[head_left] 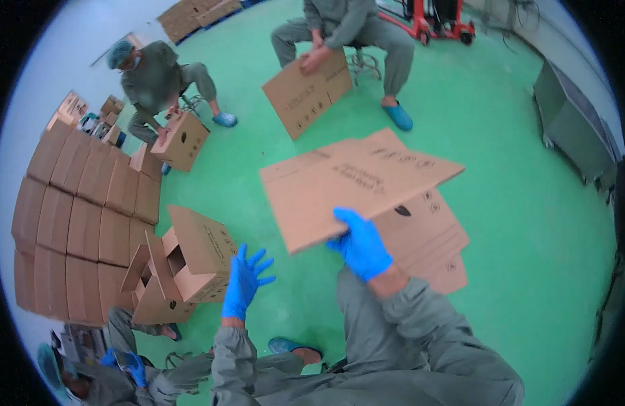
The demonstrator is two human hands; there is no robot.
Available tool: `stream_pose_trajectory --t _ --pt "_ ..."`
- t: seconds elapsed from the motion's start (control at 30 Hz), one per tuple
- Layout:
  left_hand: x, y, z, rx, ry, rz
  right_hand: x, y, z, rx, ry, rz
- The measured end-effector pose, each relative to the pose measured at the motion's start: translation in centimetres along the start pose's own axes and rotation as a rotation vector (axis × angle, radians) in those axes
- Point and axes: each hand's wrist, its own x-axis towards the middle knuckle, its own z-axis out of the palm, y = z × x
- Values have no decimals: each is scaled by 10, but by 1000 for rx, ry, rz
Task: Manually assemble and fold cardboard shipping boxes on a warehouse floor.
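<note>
**Pinching a flat carton [312, 196] with the right hand [362, 247], spreading the left hand [242, 285] wide**

Gripping the carton's near edge in a blue glove, pressing the thumb on the printed face and tucking the other fingers below; not being able to tell the pose of the hidden fingertips. Holding it in front of the body, partly overlapping a fanned pile [424, 233] of flat cartons. Splaying the other glove's fingers near a tilted open box [211, 243]; not being able to tell touching from nearness. Seeing a second open box [157, 304] just beside that one, and a gloved co-worker [116, 386] sitting at lower left. Facing, farther off, stacked boxes [82, 223], a capped co-worker [157, 84] handling a formed box [191, 139], and another co-worker [356, 30] gripping an upright carton [295, 101]. Seeing beyond them a red pallet truck [419, 27].
</note>
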Motion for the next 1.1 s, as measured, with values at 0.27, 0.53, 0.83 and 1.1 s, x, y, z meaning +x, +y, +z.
stream_pose_trajectory --t 0.27,0.53,0.83,1.1 --pt "-18 63 -19 233 277 597 -84 137 -27 231 -353 607" --pt "-61 -17 -40 1048 670 311 -79 210 -59 -1180 -448 251" --pt "-21 -120 -98 629 533 209 -58 267 -58 -1388 -528 -5" --pt "-52 -103 -138 777 391 193 0 218 -94 -1563 -522 -438"
